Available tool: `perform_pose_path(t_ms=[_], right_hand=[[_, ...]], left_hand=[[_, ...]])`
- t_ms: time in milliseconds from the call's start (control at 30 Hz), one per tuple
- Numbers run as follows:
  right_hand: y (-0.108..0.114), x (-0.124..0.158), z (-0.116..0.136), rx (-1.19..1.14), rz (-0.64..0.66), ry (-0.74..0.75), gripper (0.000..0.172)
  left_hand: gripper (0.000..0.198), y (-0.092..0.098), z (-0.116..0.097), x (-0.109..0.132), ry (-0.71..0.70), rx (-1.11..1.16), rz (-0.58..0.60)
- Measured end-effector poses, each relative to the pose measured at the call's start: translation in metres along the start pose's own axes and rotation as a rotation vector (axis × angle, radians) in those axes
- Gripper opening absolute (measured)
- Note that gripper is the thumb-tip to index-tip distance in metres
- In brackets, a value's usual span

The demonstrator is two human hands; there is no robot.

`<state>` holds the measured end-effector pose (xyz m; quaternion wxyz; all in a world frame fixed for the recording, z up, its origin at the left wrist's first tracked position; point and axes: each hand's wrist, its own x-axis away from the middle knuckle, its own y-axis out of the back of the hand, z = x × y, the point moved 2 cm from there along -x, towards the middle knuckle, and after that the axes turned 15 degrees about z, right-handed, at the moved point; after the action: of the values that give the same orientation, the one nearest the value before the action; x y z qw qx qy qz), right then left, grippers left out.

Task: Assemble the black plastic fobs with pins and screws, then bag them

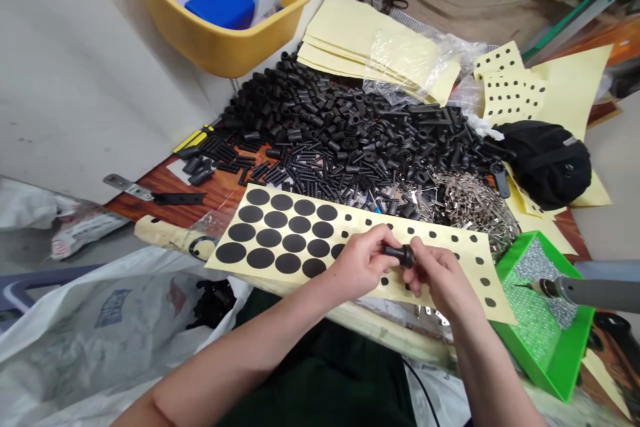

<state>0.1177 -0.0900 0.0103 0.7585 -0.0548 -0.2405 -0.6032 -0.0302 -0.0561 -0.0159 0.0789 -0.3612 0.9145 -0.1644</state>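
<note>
Left hand (356,265) and right hand (436,270) both pinch the black part (399,253) between them; looks light, stiff, maybe slick, so I'd grip opposite ends.

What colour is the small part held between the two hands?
The small part is black, seen in the head view.

Above the sticker sheet (337,225), a part (397,253) sits between my left hand (357,265) and right hand (441,275). Behind the sheet lies the parts pile (340,120), metal clips (473,203) rightward, paper sheets (345,33) behind; back left, the basin (240,53); right, the tray (565,373).
</note>
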Motion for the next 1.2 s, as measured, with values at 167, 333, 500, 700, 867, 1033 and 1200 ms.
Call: perform_pose_path(t_ms=[167, 333, 500, 700, 867, 1033, 1200], right_hand=[[0.009, 0.012, 0.007, 0.221, -0.200, 0.273, 0.044], [0.002, 0.013, 0.014, 0.307, -0.178, 0.274, 0.029], [0.001, 0.007, 0.005, 0.079, 0.023, 0.052, 0.040], [0.000, 0.019, 0.020, 0.616, -0.134, 0.570, 0.046], [-0.012, 0.017, 0.019, 0.740, -0.262, 0.562, 0.032], [-0.019, 0.013, 0.013, 0.539, -0.292, 0.363, 0.029], [-0.017, 0.017, 0.015, 0.462, -0.280, 0.369, 0.045]], left_hand=[[0.012, 0.002, -0.004, -0.002, 0.057, 0.139, -0.021], [0.010, 0.001, -0.004, -0.002, 0.039, 0.122, 0.011], [0.012, 0.001, -0.003, -0.001, 0.017, 0.107, -0.038], [0.014, 0.003, -0.007, -0.001, 0.079, 0.204, 0.070], [0.011, 0.001, -0.008, 0.000, 0.056, 0.237, 0.040], [0.010, 0.000, -0.008, -0.001, 0.023, 0.199, 0.001], [0.018, 0.005, -0.007, -0.001, 0.034, 0.254, -0.001]])
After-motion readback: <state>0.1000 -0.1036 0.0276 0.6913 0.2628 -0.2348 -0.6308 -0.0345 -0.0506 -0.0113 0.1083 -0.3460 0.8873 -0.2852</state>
